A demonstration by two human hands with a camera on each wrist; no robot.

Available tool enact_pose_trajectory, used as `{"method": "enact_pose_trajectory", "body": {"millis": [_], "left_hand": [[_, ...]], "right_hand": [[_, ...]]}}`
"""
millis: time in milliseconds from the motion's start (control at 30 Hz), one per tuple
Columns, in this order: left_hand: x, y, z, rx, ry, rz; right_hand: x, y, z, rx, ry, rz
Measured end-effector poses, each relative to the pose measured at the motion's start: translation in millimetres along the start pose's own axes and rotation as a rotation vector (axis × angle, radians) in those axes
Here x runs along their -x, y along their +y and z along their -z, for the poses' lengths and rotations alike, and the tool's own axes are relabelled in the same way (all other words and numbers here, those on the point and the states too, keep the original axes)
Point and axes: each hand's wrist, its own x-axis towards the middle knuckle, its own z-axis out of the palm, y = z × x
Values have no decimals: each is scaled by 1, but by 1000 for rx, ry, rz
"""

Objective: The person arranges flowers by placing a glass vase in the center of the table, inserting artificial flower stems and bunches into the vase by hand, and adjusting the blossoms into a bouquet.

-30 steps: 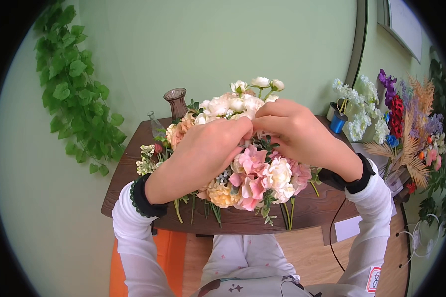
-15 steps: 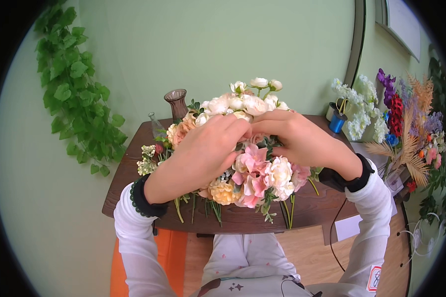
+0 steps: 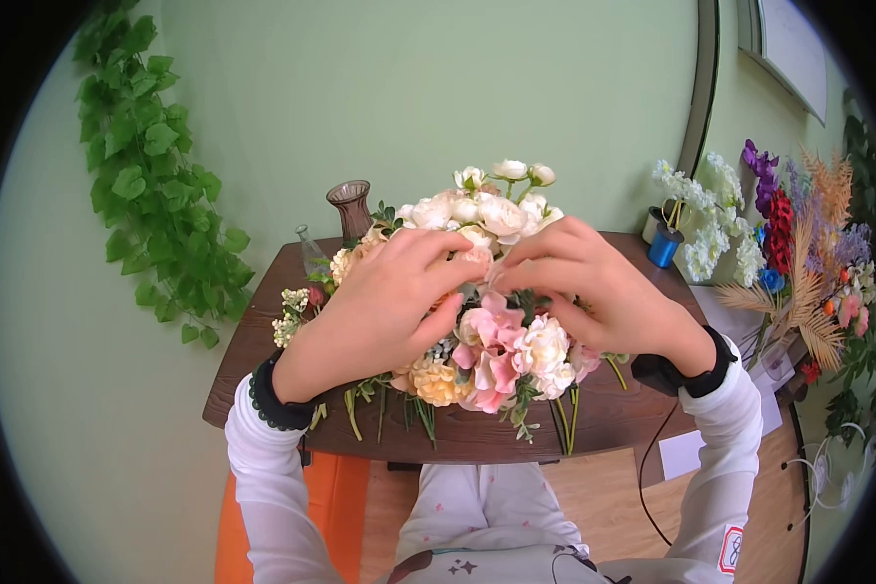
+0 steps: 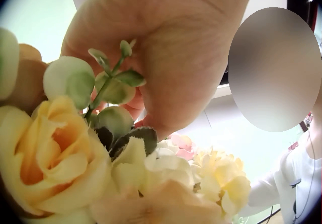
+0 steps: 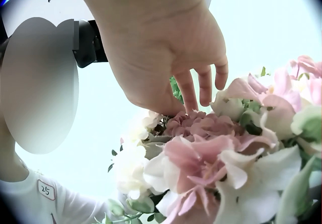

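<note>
A large bouquet of artificial flowers stands over the table, with white roses [image 3: 501, 216] at the back, pink blossoms [image 3: 496, 341] in front and a yellow flower [image 3: 436, 382] at the near left. My left hand [image 3: 380, 297] reaches over its left side, thumb apart from the loosely bent fingers. From the other side comes my right hand [image 3: 599, 292], its fingertips right at the bouquet's middle and nothing gripped. Close below the left palm, the left wrist view has a peach-yellow rose [image 4: 55, 158]. In the right wrist view, fingers point down at a pink hydrangea-like cluster [image 5: 201, 125].
Behind the bouquet stand a brownish glass vase [image 3: 350, 206] and a small clear bottle [image 3: 310, 251] on the dark wooden table [image 3: 248, 365]. A blue spool [image 3: 664, 246] sits at the back right. More artificial flowers [image 3: 779, 229] fill the right side. Green vines [image 3: 151, 175] hang on the left wall.
Both hands have loosened from their close, bent hold at the bouquet's middle. The thumbs have spread from the fingers and the hands have drawn slightly apart. The bouquet stays in place.
</note>
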Motion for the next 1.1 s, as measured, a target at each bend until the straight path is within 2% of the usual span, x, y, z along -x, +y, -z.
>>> {"method": "enact_pose_trajectory", "body": {"millis": [133,200,233,300,367,467,533,633,733,800,900,1100], "left_hand": [[-2,-1,3,3,28,30],[-9,-3,11,171,-54,255],[-12,-6,10,163,-35,259],[-14,-14,9,137,-33,252],[-17,-21,8,112,-35,240],[-25,-24,9,26,-110,208],[-33,-18,12,9,-290,371],[-29,-23,5,2,-198,287],[-27,-25,1,8,-148,256],[-27,-24,0,23,-142,255],[-25,-25,-3,50,-129,255],[-20,-26,-2,99,-125,277]], "right_hand": [[5,3,0,17,-7,1],[5,9,1,-51,5,-11],[4,8,-1,-52,4,-8],[0,5,-6,-120,101,-227],[-3,8,-6,-120,75,-259],[-4,13,-8,-84,32,-310],[-5,17,-10,-50,14,-324],[-3,22,-15,24,28,-230],[-2,20,-18,-18,80,-274],[-3,18,-17,-124,98,-375],[-5,18,-17,-159,158,-382],[-3,18,-16,-175,134,-398]]}}
